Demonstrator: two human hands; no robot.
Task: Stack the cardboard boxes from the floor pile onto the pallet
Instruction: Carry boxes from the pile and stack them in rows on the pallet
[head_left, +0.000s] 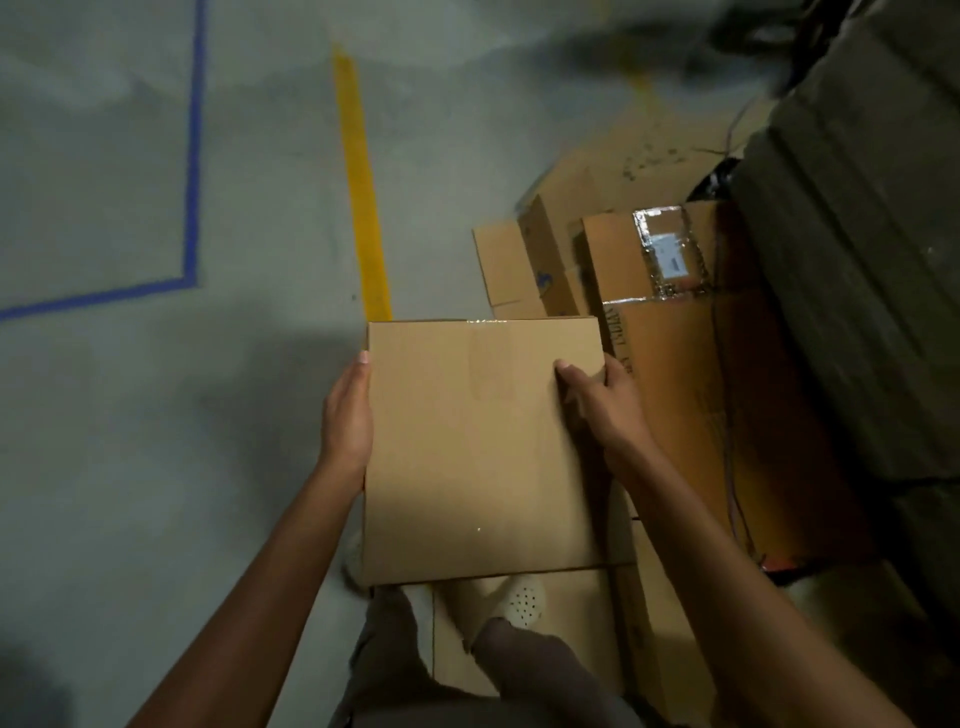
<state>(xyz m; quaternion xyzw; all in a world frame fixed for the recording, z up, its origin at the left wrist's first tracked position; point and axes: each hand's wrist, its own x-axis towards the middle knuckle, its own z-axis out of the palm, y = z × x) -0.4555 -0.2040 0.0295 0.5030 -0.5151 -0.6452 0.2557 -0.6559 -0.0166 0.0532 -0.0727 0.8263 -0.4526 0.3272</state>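
Plain brown cardboard box (478, 447) with a taped seam, held over the grey floor (156, 415). The left hand (347, 415) presses flat against its left side and the right hand (602, 405) grips its right edge. The print on the carton (660, 374) alongside is unreadable.

Hidden, cropped, blurred

Behind the held box (483, 447): fingers of the left hand (347, 415) down its side, fingers of the right hand (602, 405) past its right edge, most of a pale shoe (522, 603). Too blurred to read: lettering on the tall carton (665, 374), label (671, 255) under shiny tape. Cut by the right edge: dark stack (852, 270). Smeared beyond telling: dark shape (737, 31) at top.
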